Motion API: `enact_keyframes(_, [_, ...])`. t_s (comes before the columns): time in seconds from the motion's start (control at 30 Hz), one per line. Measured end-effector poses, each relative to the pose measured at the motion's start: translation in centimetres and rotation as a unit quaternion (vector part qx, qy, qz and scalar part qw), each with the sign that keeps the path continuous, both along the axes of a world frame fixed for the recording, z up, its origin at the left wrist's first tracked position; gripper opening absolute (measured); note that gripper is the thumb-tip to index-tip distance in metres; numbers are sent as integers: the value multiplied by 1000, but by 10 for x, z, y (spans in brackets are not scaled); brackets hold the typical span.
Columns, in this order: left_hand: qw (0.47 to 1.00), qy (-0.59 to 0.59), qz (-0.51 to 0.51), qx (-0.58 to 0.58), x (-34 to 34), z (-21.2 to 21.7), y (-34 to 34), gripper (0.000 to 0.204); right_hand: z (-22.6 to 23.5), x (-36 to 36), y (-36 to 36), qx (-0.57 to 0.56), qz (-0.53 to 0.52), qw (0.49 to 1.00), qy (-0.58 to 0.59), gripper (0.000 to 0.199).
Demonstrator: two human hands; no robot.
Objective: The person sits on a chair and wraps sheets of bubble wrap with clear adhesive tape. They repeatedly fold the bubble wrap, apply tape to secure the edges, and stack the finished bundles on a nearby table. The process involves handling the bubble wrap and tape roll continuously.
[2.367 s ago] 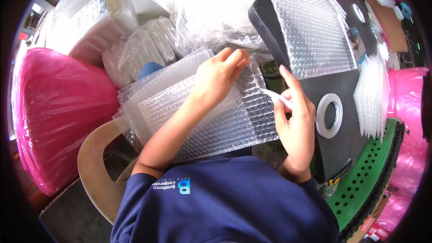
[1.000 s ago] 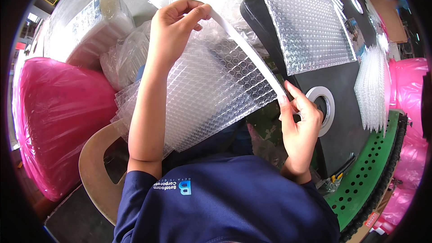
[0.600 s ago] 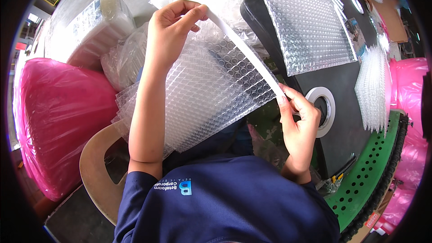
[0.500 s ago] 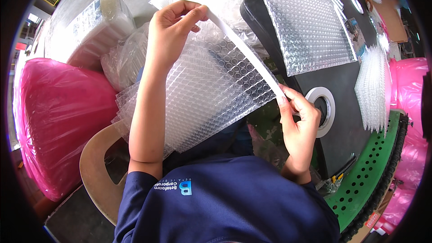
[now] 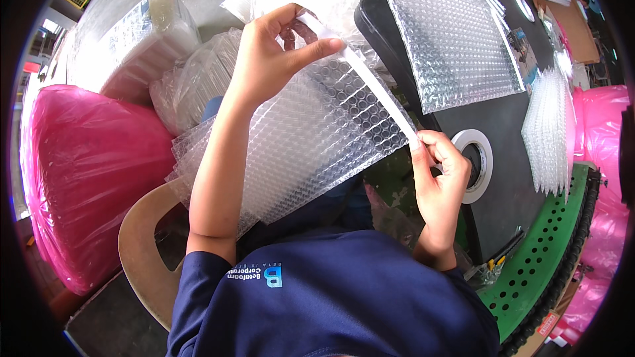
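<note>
A clear bubble-wrap sheet [image 5: 357, 106] slants across my lap, atop further bubble-wrap layers [image 5: 278, 152]. White tape [image 5: 377, 89] runs along its far right edge. At the upper end, my left hand [image 5: 284, 53] grips that edge, thumb pressed on the tape and fingers bent around the corner. Down at the lower corner, my right hand [image 5: 440, 172] pinches the tape between thumb and forefinger. Just beside its curled fingers is a white tape roll [image 5: 484, 158]; whether they hold it or it rests on the black table [image 5: 503, 211] I cannot tell.
More bubble-wrap pieces [image 5: 456, 39] lie at the table's far end, with a white stack [image 5: 548, 132] to their right. A green perforated surface [image 5: 536, 271] borders the table. Left are a pink plastic-wrapped bundle [image 5: 92, 185] and a beige chair [image 5: 142, 244].
My left hand has shifted right along the taped edge, its thumb now extended onto the tape instead of pinching the corner. My right hand has barely moved.
</note>
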State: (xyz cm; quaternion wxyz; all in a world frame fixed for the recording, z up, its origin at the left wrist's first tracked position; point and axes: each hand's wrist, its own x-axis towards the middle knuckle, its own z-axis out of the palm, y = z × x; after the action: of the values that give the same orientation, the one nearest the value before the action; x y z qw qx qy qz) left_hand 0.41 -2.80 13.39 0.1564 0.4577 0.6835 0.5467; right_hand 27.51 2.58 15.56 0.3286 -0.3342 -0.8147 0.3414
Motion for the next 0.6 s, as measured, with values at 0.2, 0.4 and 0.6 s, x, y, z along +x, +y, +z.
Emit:
enact_keyframes(0.2, [924, 356, 74, 115, 38, 5, 6, 57, 2, -2, -2, 64, -20, 997, -42, 5])
enact_keyframes(0.4, [882, 406, -229, 73, 57, 19, 14, 41, 10, -4, -5, 89, -4, 995, -50, 4])
enact_keyframes(0.6, [898, 379, -221, 27, 9, 6, 32, 26, 6, 4, 3, 66, 8, 996, -58, 3])
